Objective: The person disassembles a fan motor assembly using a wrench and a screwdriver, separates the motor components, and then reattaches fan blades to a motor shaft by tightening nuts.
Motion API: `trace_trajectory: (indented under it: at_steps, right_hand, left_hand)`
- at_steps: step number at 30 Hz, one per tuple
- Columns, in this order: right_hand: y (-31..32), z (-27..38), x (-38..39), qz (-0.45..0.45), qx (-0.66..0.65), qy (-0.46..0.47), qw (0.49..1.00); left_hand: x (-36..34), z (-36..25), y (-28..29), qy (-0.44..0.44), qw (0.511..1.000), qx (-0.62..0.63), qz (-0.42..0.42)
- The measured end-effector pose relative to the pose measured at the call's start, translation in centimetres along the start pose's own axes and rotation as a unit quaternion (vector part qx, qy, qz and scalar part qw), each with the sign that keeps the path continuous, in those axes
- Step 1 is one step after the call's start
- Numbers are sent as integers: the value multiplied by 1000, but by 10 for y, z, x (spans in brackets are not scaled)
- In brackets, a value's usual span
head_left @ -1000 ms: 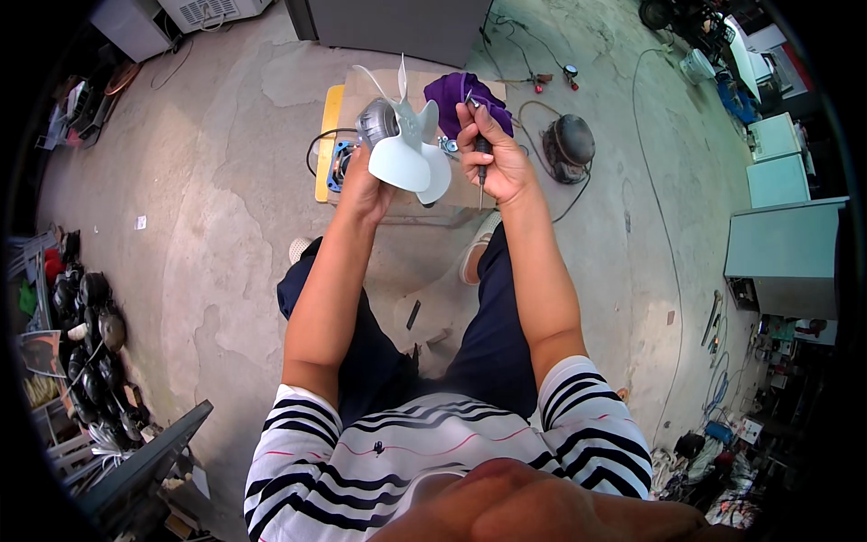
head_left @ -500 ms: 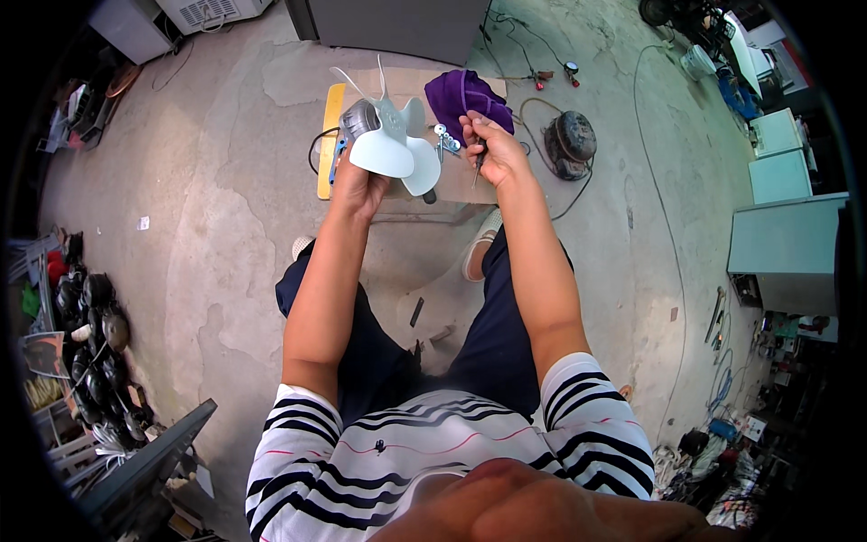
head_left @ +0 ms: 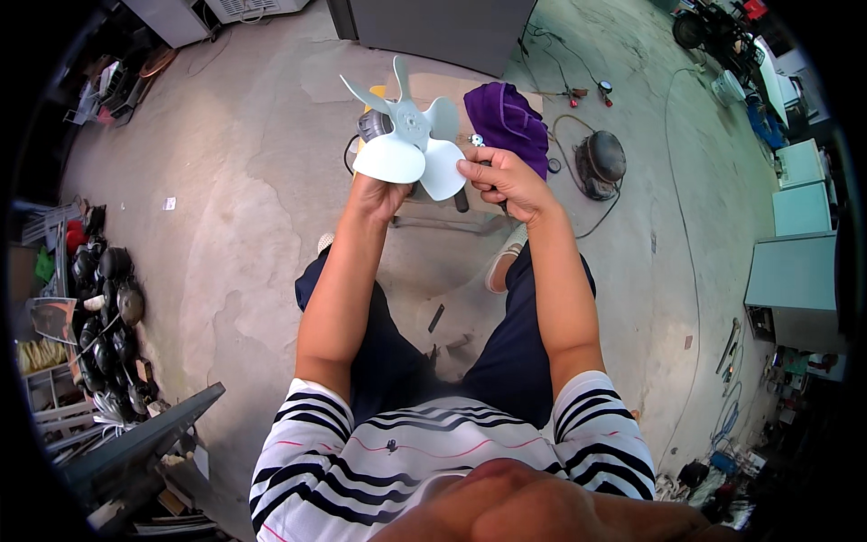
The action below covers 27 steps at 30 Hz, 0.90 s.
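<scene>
A small fan with pale, broad blades (head_left: 388,161) is fixed to a grey motor (head_left: 372,126). My left hand (head_left: 379,196) grips the motor from below; the blades hide most of its fingers. The thumb and forefinger of my right hand (head_left: 510,183) pinch the tip of the blade nearest it. A thin dark tool, like a screwdriver (head_left: 488,164), is tucked in the same hand. Behind the blades, small metal parts (head_left: 477,141) lie beside a purple cloth (head_left: 508,117). A black handle (head_left: 461,200) pokes out below the fan.
The low work board (head_left: 424,210) stands before my knees. To its right a dark round compressor (head_left: 601,163) sits on the floor among hoses, with gauges (head_left: 604,88) farther off. A grey cabinet (head_left: 433,34) stands ahead. Piled dark parts (head_left: 104,280) line the left side.
My right hand has moved from beside the purple cloth to the blade and taken hold of its tip. The fan has turned so its blades face me more. The whole view has shifted slightly.
</scene>
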State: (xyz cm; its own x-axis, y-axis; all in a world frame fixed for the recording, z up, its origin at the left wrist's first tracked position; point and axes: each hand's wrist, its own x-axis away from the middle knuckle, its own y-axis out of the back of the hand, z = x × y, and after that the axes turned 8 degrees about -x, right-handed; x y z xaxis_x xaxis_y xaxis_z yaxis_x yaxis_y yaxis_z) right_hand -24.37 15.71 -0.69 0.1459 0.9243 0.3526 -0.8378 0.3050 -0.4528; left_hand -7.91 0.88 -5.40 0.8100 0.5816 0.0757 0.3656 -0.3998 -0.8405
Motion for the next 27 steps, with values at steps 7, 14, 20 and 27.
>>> trace_trajectory:
  at_steps: [7,14,20,27]
  right_hand:
    - [3,4,-1,20,-195,70,978]
    - [19,13,-24,-188,-84,169,964]
    - [27,17,-91,-231,95,71,966]
    - [30,9,-118,-230,233,21,945]
  left_hand:
    - [-1,-9,-14,28,996,77,-25]
    - [-6,-36,9,33,975,219,25]
    - [0,-94,32,-29,949,301,92]
    - [15,-133,64,-107,949,288,70]
